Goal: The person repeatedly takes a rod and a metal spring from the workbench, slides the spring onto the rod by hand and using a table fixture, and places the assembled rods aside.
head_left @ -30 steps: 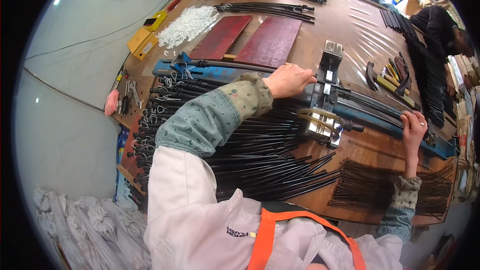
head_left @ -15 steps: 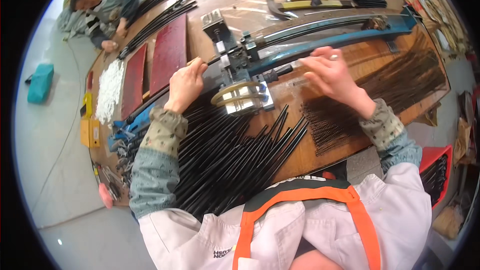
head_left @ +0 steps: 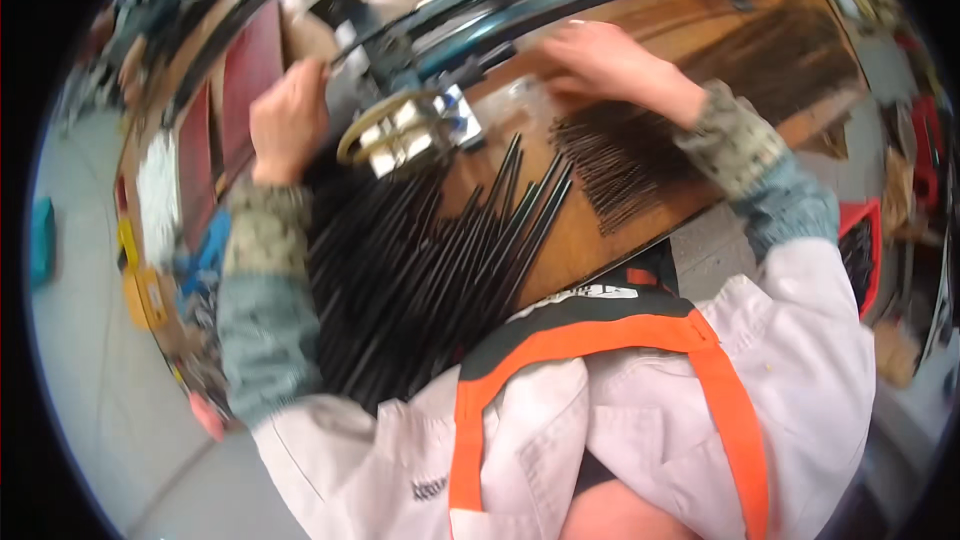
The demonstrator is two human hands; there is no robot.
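Note:
My left hand (head_left: pixel 288 122) is closed in a fist left of a small metal bench machine (head_left: pixel 395 65). A thin dark rod (head_left: pixel 350 48) appears to run from its fingers toward the machine; blur hides the exact grip. My right hand (head_left: pixel 605 62) hovers right of the machine, past its dark handle (head_left: pixel 490 62). Its fingers are loosely bent and smeared, with nothing visible in them. A yellowish ring-shaped part (head_left: pixel 350 143) sits at the machine's near side by a shiny metal block (head_left: pixel 460 118). Below it many black rods (head_left: pixel 440 270) lie fanned out on the wooden table.
Brown, ridged thin rods (head_left: pixel 620 175) lie bundled on the right of the table (head_left: pixel 545 265). A blue rail (head_left: pixel 600 5) stretches along the back. Dark red boards (head_left: pixel 252 75) and a white pile (head_left: pixel 160 185) are at the left. A red crate (head_left: pixel 868 240) stands at the right.
The whole view has shifted, so the table and machine appear higher and farther left. My right hand's fingers, spread before, are now more bent. My left hand stays closed beside the machine.

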